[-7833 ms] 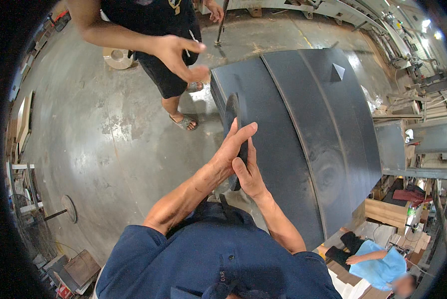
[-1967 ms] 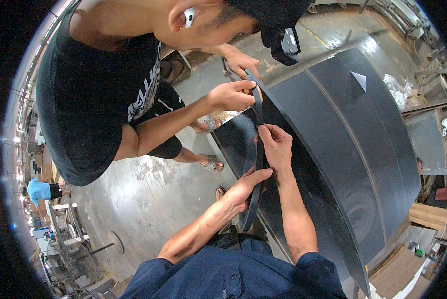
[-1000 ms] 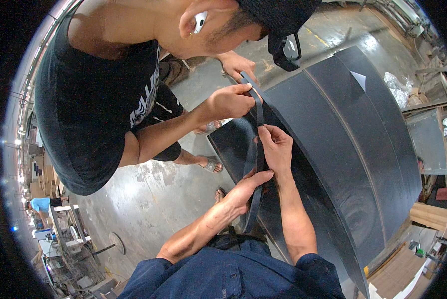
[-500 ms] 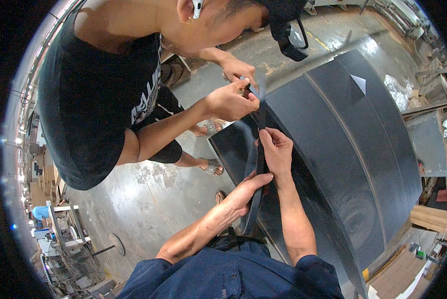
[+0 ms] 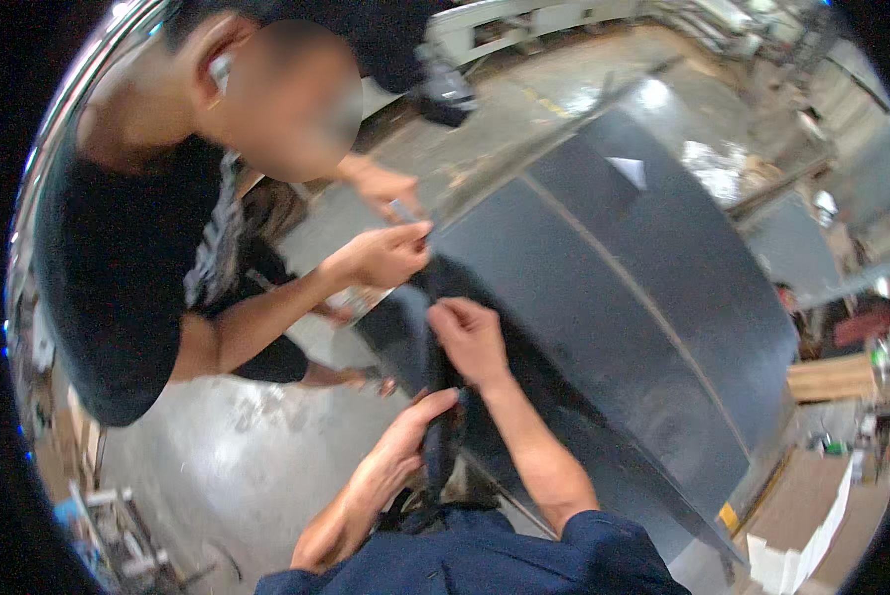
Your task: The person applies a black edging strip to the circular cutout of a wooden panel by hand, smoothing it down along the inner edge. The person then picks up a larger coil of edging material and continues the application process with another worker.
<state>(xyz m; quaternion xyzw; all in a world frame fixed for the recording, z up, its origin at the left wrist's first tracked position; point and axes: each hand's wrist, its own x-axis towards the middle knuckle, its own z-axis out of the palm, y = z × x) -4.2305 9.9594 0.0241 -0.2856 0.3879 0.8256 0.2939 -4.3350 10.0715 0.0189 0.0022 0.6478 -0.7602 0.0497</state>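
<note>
The co-worker's hand (image 5: pixel 383 256) has dropped nearer the right hand (image 5: pixel 470 340)

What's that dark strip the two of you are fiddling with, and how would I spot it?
Find the big dark panel with two pale seams. Along its near left edge runs the narrow black strip. The right hand presses it high up, the left hand grips it lower, and the other person's hand holds its top; unlike the rigid panel, it bends.

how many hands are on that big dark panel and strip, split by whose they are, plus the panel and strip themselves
wearer's hands: 2, left hand and right hand, both on the dark strip
co-worker's hands: 2, one hand at the strip's top, other hand behind it
dark strips: 1
large dark panels: 1
total: 6
</note>
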